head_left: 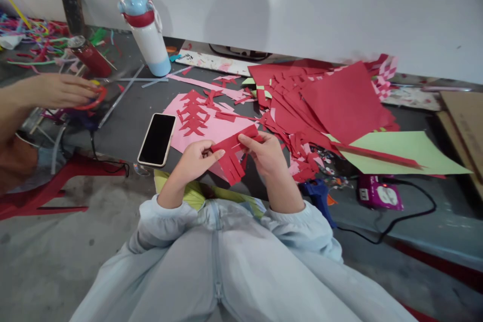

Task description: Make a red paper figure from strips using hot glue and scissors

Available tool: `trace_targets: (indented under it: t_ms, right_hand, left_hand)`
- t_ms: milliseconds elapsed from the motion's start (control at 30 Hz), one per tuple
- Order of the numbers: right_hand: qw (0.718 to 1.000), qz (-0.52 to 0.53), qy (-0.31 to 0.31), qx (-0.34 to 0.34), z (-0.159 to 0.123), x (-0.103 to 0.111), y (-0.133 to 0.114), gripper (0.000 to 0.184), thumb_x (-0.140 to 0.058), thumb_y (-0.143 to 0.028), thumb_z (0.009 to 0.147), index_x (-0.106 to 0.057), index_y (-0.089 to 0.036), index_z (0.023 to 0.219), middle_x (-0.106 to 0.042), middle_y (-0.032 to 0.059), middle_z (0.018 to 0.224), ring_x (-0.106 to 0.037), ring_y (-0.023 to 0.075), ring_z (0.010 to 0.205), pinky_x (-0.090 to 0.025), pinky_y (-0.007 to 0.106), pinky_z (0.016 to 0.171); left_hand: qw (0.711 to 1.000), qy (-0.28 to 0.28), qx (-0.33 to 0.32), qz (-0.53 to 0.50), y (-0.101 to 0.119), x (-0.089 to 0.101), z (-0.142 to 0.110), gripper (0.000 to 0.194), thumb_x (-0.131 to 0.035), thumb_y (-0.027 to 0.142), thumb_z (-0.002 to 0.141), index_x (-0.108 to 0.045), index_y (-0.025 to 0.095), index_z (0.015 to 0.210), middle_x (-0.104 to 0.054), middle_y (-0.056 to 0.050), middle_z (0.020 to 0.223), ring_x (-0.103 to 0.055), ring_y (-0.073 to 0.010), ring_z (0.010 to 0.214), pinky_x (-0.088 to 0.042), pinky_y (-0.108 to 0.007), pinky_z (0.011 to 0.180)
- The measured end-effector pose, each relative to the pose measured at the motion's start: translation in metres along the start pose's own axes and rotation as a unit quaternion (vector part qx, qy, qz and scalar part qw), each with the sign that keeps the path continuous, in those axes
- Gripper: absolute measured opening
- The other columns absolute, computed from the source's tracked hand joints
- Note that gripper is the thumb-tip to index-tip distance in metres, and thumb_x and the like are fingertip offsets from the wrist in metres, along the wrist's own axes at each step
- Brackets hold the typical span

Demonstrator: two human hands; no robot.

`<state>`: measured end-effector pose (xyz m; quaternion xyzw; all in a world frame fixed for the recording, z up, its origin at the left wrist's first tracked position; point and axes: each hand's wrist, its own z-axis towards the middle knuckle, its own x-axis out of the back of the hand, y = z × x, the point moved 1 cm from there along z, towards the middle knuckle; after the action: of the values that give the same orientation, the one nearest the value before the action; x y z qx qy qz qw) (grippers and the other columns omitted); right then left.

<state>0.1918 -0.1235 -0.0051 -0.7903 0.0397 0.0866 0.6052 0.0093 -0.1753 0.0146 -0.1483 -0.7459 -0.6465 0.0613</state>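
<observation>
A piece of folded, cut red paper (231, 163) is held between my two hands above the table's front edge. My left hand (196, 161) pinches its left side, thumb on top. At its upper right, my right hand (267, 153) grips it between thumb and fingers. Just beyond my hands lies a pink paper sheet (171, 106), with a red paper cutout (193, 113) of linked, pointed shapes on it. Next to the pink sheet, on the left, is a phone (156, 140) with a dark screen.
Red paper sheets (339, 100) and many scraps (302, 158) cover the right side. A green sheet (407, 153), a purple box (379, 193) with a cable and a blue glue gun (320, 198) lie there. Behind stands a bottle (149, 40). A co-worker's hand (64, 90) is at left.
</observation>
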Motion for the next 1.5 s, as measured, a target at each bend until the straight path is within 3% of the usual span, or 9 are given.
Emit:
trace_targets:
  t_ms: [167, 333, 400, 500, 633, 800, 1100, 1267, 1500]
  right_hand:
    - [0.999, -0.040, 0.007, 0.009, 0.005, 0.011, 0.002, 0.040, -0.091, -0.049, 0.051, -0.070, -0.019, 0.065, -0.061, -0.0029, 0.054, -0.048, 0.0089, 0.049, -0.040, 0.025, 0.050]
    - [0.992, -0.117, -0.036, -0.008, 0.005, 0.013, 0.004, 0.044, -0.088, -0.056, 0.055, -0.073, -0.017, 0.071, -0.069, 0.0021, 0.058, -0.053, 0.0122, 0.049, -0.044, 0.026, 0.048]
    - [0.990, -0.133, -0.043, -0.013, 0.004, 0.011, 0.004, 0.045, -0.087, -0.056, 0.056, -0.074, -0.017, 0.072, -0.072, 0.0038, 0.059, -0.055, 0.0130, 0.049, -0.045, 0.026, 0.047]
    - [0.989, -0.143, -0.045, -0.017, 0.002, 0.006, 0.005, 0.046, -0.086, -0.056, 0.057, -0.074, -0.016, 0.075, -0.073, 0.0047, 0.061, -0.057, 0.0140, 0.050, -0.044, 0.026, 0.047]
    - [0.984, -0.173, -0.046, -0.005, 0.002, -0.002, 0.004, 0.041, -0.084, -0.053, 0.058, -0.074, -0.016, 0.072, -0.071, 0.0031, 0.060, -0.057, 0.0140, 0.052, -0.042, 0.026, 0.050]
    - [0.981, -0.181, -0.064, 0.020, 0.000, -0.016, 0.003, 0.036, -0.081, -0.050, 0.062, -0.074, -0.016, 0.072, -0.070, 0.0020, 0.061, -0.056, 0.0134, 0.055, -0.041, 0.026, 0.054]
    - [0.975, -0.207, -0.073, 0.030, 0.012, -0.022, 0.011, 0.037, -0.077, -0.053, 0.065, -0.070, -0.017, 0.070, -0.067, 0.0022, 0.061, -0.053, 0.0145, 0.056, -0.039, 0.028, 0.057]
    - [0.937, -0.340, -0.039, 0.071, 0.022, -0.013, 0.015, 0.029, -0.070, -0.047, 0.070, -0.067, -0.019, 0.064, -0.064, 0.0015, 0.059, -0.052, 0.0154, 0.056, -0.038, 0.030, 0.058]
    - [0.920, -0.344, 0.054, 0.177, 0.022, 0.007, 0.011, 0.041, -0.064, -0.043, 0.079, -0.075, -0.014, 0.105, -0.074, 0.0118, 0.095, -0.064, 0.0205, 0.074, -0.051, 0.038, 0.076]
  left_hand:
    - [1.000, -0.016, 0.013, -0.016, -0.004, 0.003, 0.000, 0.039, -0.060, 0.056, 0.083, -0.057, 0.018, 0.077, -0.052, 0.003, 0.063, -0.050, -0.0111, 0.055, -0.038, -0.024, 0.053]
    - [0.992, 0.071, 0.010, 0.107, -0.002, 0.035, -0.006, 0.036, -0.056, 0.049, 0.087, -0.069, 0.017, 0.098, -0.066, -0.003, 0.074, -0.062, -0.0163, 0.066, -0.044, -0.027, 0.063]
    - [0.966, 0.130, 0.033, 0.223, 0.002, 0.060, -0.008, 0.031, -0.056, 0.044, 0.088, -0.072, 0.019, 0.099, -0.069, -0.004, 0.076, -0.063, -0.0185, 0.071, -0.043, -0.028, 0.065]
    - [0.883, 0.210, 0.116, 0.405, 0.004, 0.109, -0.007, 0.026, -0.057, 0.035, 0.087, -0.074, 0.020, 0.100, -0.074, -0.008, 0.088, -0.065, -0.0237, 0.082, -0.042, -0.031, 0.070]
    - [0.804, 0.246, 0.242, 0.484, -0.012, 0.181, 0.006, 0.032, -0.055, 0.029, 0.086, -0.074, 0.016, 0.107, -0.075, -0.013, 0.106, -0.066, -0.0306, 0.097, -0.045, -0.035, 0.079]
    - [0.780, 0.265, 0.241, 0.513, -0.044, 0.238, 0.025, 0.041, -0.059, 0.025, 0.079, -0.073, 0.014, 0.116, -0.073, -0.015, 0.114, -0.065, -0.0328, 0.100, -0.047, -0.037, 0.081]
    - [0.741, 0.212, 0.292, 0.566, -0.055, 0.252, 0.039, 0.045, -0.063, 0.022, 0.079, -0.070, 0.004, 0.120, -0.070, -0.026, 0.121, -0.067, -0.0372, 0.108, -0.050, -0.037, 0.083]
    - [0.732, 0.180, 0.287, 0.591, -0.055, 0.257, 0.040, 0.044, -0.059, 0.028, 0.083, -0.070, 0.003, 0.118, -0.071, -0.027, 0.119, -0.066, -0.0395, 0.113, -0.049, -0.038, 0.085]
    - [0.727, 0.185, 0.270, 0.603, -0.050, 0.253, 0.036, 0.040, -0.057, 0.032, 0.085, -0.071, 0.006, 0.111, -0.071, -0.026, 0.117, -0.066, -0.0378, 0.107, -0.047, -0.037, 0.083]
